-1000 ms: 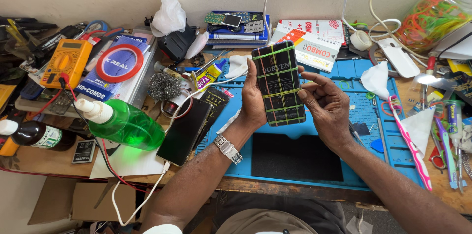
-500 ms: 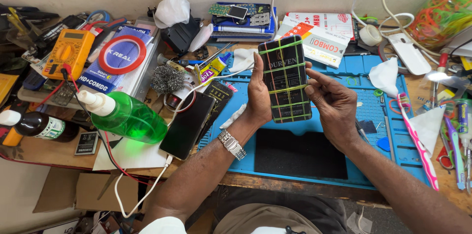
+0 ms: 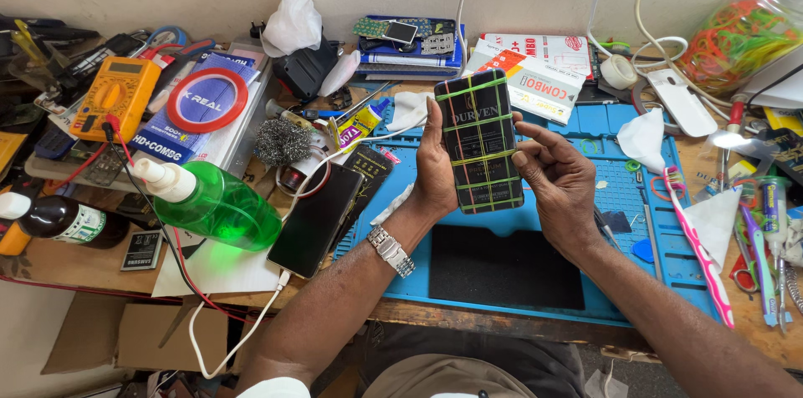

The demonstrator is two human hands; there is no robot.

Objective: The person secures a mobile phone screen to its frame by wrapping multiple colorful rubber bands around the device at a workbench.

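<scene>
A cluttered wooden workbench (image 3: 67, 260) carries a blue silicone work mat (image 3: 619, 197) with a black rectangular pad (image 3: 502, 268) near its front edge; to the left of the mat lies a green spray bottle (image 3: 209, 201) on its side, beside a black phone (image 3: 316, 218) lying face up with a white cable (image 3: 226, 339) plugged into its lower end; further left, a yellow multimeter (image 3: 113, 95) rests near the wall, and a clear jar of coloured rubber bands (image 3: 744, 30) stands at the far right; a pink toothbrush (image 3: 694, 239) lies along the right side of the mat; above the mat's centre, a black phone wrapped in crossed rubber bands (image 3: 479, 140) is held upright, clear of the surface; the left hand (image 3: 433, 168), with a metal wristwatch (image 3: 391, 250) on its wrist, grips the phone's left edge with fingers curled behind it; the right hand (image 3: 559, 185) sits at the right edge, fingers loosely curved and partly spread, the fingertips (image 3: 520, 157) touching the phone's side.
</scene>
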